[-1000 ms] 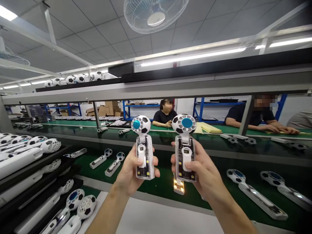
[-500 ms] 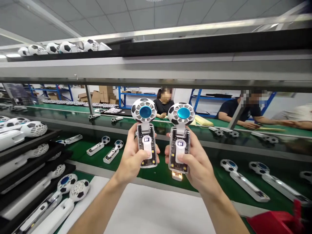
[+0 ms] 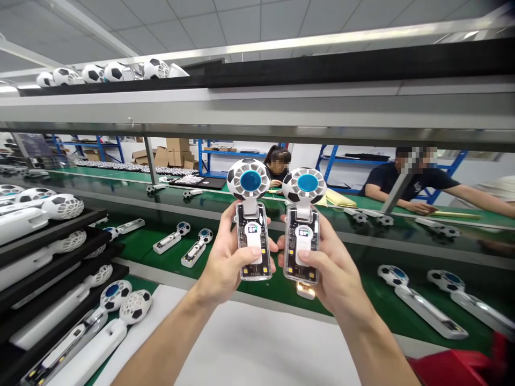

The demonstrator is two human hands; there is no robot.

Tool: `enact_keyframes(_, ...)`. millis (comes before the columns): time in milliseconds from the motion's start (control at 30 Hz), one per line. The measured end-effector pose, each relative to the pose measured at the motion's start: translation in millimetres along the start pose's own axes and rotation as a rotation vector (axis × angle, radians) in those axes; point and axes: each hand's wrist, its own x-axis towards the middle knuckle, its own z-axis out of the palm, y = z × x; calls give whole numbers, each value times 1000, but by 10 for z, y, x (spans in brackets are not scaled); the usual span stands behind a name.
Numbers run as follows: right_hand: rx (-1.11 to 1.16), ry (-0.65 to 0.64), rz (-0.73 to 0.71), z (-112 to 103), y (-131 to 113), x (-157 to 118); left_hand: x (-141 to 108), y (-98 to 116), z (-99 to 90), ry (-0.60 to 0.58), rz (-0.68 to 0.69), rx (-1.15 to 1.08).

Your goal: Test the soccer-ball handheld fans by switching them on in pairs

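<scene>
Factory floor, long assembly line under a tiled ceiling, blue shelving and stacked cardboard boxes [image 3: 173, 153] beyond.

Item: left-hand fan [image 3: 250, 212], handheld, football-patterned head with blue hub, clear casing showing a circuit board. Held in the air above a green-topped desk [image 3: 249, 297]. Long axis close to upright, head at the top, leaning slightly left; hub turned toward the holder.

Item: right-hand fan [image 3: 302, 212], same build, just beside the first but not touching it. Long axis nearly vertical, head up.

Holding: left hand [image 3: 227, 262] and right hand [image 3: 333, 265] each keep a closed grip around a handle, thumb across the front.

Handling, as judged: light and stiff, hard plastic throughout. The smooth casing may prove slippery. The openwork head looks like the fragile part, so the handle seems the place to take hold.

Also present: black trays of white fans [image 3: 52, 252] at left; more fans [image 3: 422, 305] lying in rows at right; two co-workers [image 3: 277, 174] [image 3: 406, 179] across the line; a red object [image 3: 454, 370], partly out of view, at lower right.
</scene>
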Motion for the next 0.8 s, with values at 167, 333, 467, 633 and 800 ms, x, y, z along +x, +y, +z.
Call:
enact_keyframes(167, -13, -4, 16, -6, -11, 5, -16, -22, 11, -19, -12, -33)
enact_keyframes(333, 16, 4, 29, -25, 10, 19, 3, -29, 16, 21, -15, -42)
enact_keyframes(467, 35, -35, 24, -82, 88, 55, 6, -34, 14, 9, -42, -66)
enact_keyframes(633, 40, -10, 11, -72, 110, 52, -13, -41, -8, -26, -68, -104)
enact_keyframes(800, 150, -5, 132, 19, 97, 58, 17, -112, -34, 152, 41, 132)
